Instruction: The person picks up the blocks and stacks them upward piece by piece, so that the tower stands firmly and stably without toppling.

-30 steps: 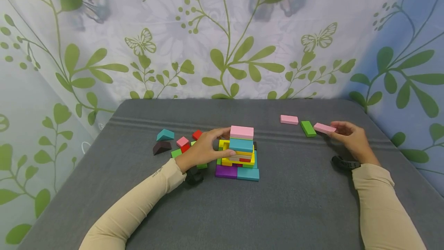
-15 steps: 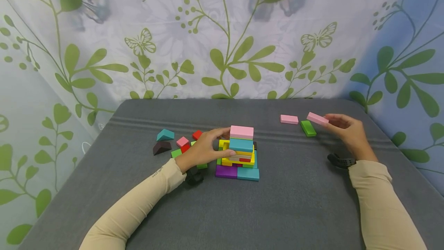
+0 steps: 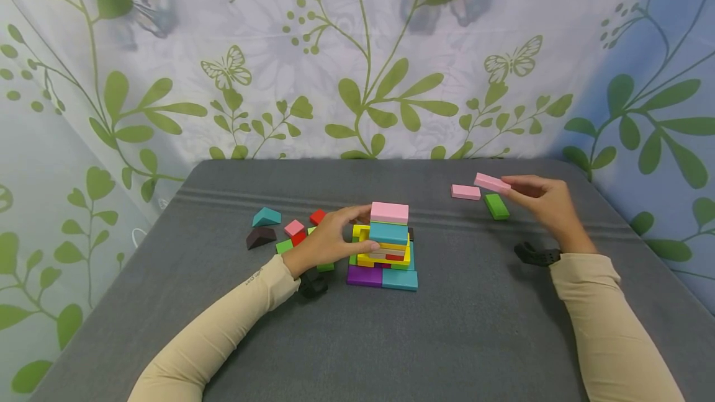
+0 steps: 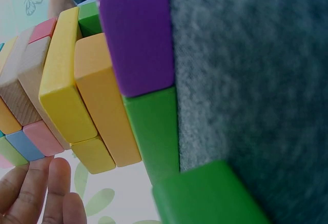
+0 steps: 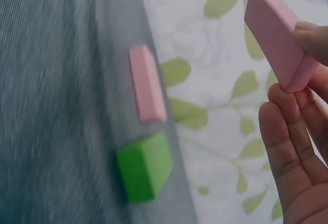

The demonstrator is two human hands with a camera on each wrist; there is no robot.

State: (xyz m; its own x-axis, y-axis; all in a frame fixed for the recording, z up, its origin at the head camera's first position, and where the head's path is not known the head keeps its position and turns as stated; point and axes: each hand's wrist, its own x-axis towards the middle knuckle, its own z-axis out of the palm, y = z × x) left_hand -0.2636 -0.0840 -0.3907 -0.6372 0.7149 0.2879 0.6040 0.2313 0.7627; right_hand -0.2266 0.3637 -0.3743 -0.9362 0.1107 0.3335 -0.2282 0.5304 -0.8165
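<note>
Pink block [image 3: 491, 183] sits pinched in your right hand [image 3: 540, 200], its grasped end covered. Well left of that grip, the tower [image 3: 389, 234] partly hides your left hand [image 3: 335, 234]; whether it pinches, I cannot tell.

From afar I see a pink block [image 3: 491, 183] in the right hand [image 3: 544, 203], a pink, teal, yellow and purple stack [image 3: 390, 234] at the left hand [image 3: 332, 241], and a green-leafed backdrop [image 3: 335, 61] beyond.

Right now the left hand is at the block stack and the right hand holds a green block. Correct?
Only the color is off: the right hand holds a pink block, clear in the right wrist view. The left hand is at the block stack, as you say.
</note>
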